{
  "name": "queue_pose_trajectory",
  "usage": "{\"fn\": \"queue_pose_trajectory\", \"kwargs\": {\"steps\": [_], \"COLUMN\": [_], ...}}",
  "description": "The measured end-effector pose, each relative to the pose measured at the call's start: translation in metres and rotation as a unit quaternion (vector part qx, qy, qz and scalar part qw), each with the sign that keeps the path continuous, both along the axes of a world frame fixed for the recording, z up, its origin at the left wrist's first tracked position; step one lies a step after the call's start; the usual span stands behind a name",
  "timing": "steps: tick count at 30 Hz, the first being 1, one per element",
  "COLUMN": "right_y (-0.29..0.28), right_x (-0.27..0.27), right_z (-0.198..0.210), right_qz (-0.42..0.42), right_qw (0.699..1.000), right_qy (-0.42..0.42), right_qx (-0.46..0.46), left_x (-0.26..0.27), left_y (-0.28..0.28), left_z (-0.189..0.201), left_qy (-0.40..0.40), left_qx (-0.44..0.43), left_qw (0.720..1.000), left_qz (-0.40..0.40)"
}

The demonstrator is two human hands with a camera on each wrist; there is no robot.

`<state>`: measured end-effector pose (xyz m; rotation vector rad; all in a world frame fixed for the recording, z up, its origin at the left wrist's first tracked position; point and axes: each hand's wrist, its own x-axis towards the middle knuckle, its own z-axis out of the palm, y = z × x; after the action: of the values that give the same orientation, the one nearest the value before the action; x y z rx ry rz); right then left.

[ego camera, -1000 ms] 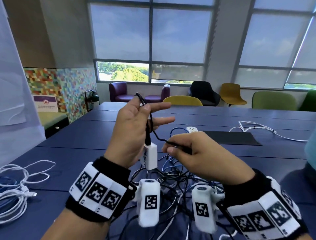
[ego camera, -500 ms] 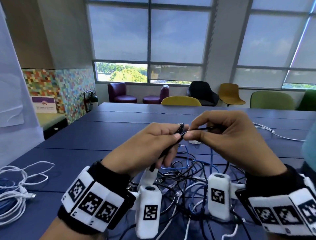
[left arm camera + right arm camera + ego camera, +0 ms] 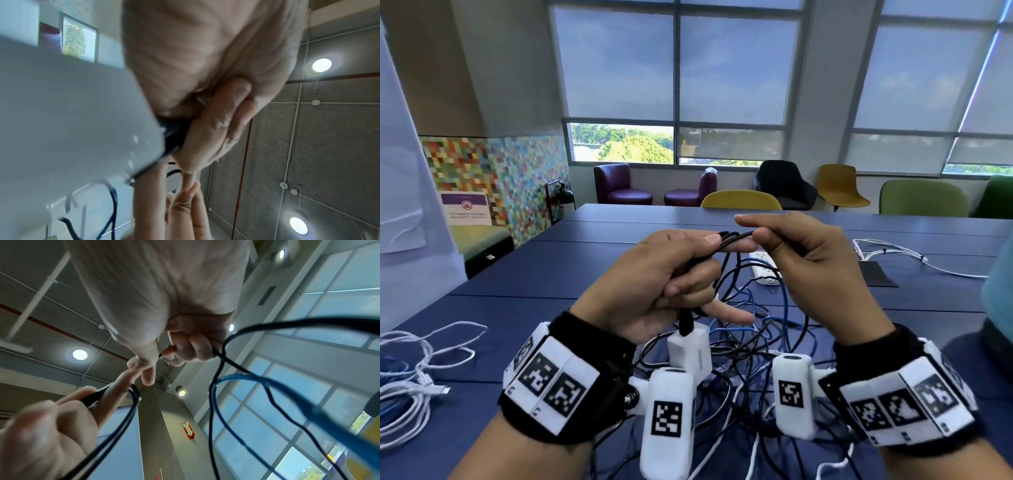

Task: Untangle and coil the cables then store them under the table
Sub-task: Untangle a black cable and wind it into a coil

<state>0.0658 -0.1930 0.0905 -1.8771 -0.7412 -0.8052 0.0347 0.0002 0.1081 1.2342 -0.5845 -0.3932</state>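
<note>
A long blue table (image 3: 524,274) stretches away from you, and both your hands are raised above it, meeting at chest height.

Directly below the grip lies the tangle of cables (image 3: 753,342): several black and at least one blue, too knotted to count exactly. Well off to the left of your hands rests one bundle of white cable (image 3: 410,387). One white power strip (image 3: 765,270) sits on the table just beyond and below your hands, and one more white cable (image 3: 893,255) trails away to the right.

Your left hand (image 3: 654,287) is curled around a few gathered loops of the black cable (image 3: 732,237), thumb pressed on top. One white power adapter (image 3: 690,349) hangs from that cable straight below the left palm.

Your right hand (image 3: 815,270) pinches the same black cable between thumb and fingers, with the index finger held straight, touching the left fingertips. The right wrist view shows the cable running through the curled fingers (image 3: 191,347).

The short stretch between the two grips runs sideways, left to right. The loose remainder drops from the right hand down into the tangle, so the right hand is nearer the slack. The next loop would likely be drawn up from below and laid across toward the left hand. A blue cable (image 3: 267,382) crosses that slack and could snag it.
</note>
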Motion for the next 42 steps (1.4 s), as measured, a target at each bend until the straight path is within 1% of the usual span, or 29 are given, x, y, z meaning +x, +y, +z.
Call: {"fn": "queue_pose_trajectory", "kwargs": {"steps": [4,7,8,10,11,13,14,16,17,19,22,24,27,29,31,33,35,36,38,42], "right_y": [0.001,0.000,0.000,0.000,0.000,0.001,0.003,0.008,0.011,0.016,0.022,0.021,0.014,0.006,-0.001,-0.006,-0.008,-0.009,-0.009,-0.006], "right_x": [0.007,0.015,0.019,0.025,0.028,0.027,0.024,0.017,0.011,0.002,-0.013,-0.020,-0.028,-0.030,-0.028,-0.021,-0.014,-0.011,-0.006,0.001], "right_z": [-0.006,-0.013,-0.018,-0.025,-0.029,-0.031,-0.029,-0.025,-0.022,-0.017,-0.009,-0.003,0.007,0.013,0.017,0.015,0.012,0.010,0.007,0.000], "right_qz": [-0.022,-0.046,-0.056,-0.081,-0.101,-0.130,-0.125,-0.087,-0.068,-0.046,-0.051,-0.058,-0.054,-0.047,-0.043,-0.042,-0.044,-0.047,-0.056,-0.073], "right_qw": [0.998,0.998,0.997,0.990,0.981,0.951,0.939,0.927,0.924,0.919,0.913,0.915,0.941,0.961,0.978,0.989,0.994,0.996,0.997,0.997], "right_qy": [0.008,0.030,0.046,0.096,0.119,0.148,0.165,0.204,0.214,0.208,0.171,0.135,0.095,0.065,0.039,0.028,0.018,0.013,0.002,-0.003], "right_qx": [0.055,0.029,0.007,-0.060,-0.115,-0.237,-0.275,-0.304,-0.310,-0.332,-0.366,-0.376,-0.322,-0.265,-0.201,-0.140,-0.093,-0.073,-0.050,-0.038], "left_x": [0.004,0.006,0.007,0.007,0.008,0.010,0.012,0.015,0.016,0.018,0.019,0.019,0.023,0.024,0.023,0.021,0.021,0.021,0.019,0.013], "left_y": [0.002,0.001,0.000,-0.004,-0.006,-0.011,-0.012,-0.014,-0.015,-0.018,-0.022,-0.023,-0.018,-0.014,-0.011,-0.009,-0.007,-0.007,-0.008,-0.010], "left_z": [-0.001,-0.002,-0.002,-0.003,-0.004,-0.004,-0.004,-0.005,-0.007,-0.011,-0.015,-0.016,-0.021,-0.023,-0.021,-0.018,-0.015,-0.015,-0.014,-0.011], "left_qy": [0.048,0.067,0.066,0.064,0.062,0.049,0.036,0.001,-0.014,-0.047,-0.103,-0.141,-0.203,-0.194,-0.167,-0.165,-0.186,-0.192,-0.180,-0.095], "left_qx": [-0.017,-0.074,-0.105,-0.176,-0.211,-0.268,-0.285,-0.291,-0.281,-0.242,-0.144,-0.061,0.111,0.200,0.246,0.265,0.277,0.272,0.246,0.164], "left_qw": [0.998,0.993,0.990,0.981,0.975,0.962,0.956,0.950,0.949,0.950,0.958,0.957,0.930,0.921,0.923,0.925,0.921,0.924,0.939,0.979], "left_qz": [-0.030,-0.069,-0.071,-0.047,-0.026,0.027,0.056,0.114,0.143,0.192,0.225,0.245,0.286,0.274,0.243,0.215,0.200,0.189,0.157,0.081]}}
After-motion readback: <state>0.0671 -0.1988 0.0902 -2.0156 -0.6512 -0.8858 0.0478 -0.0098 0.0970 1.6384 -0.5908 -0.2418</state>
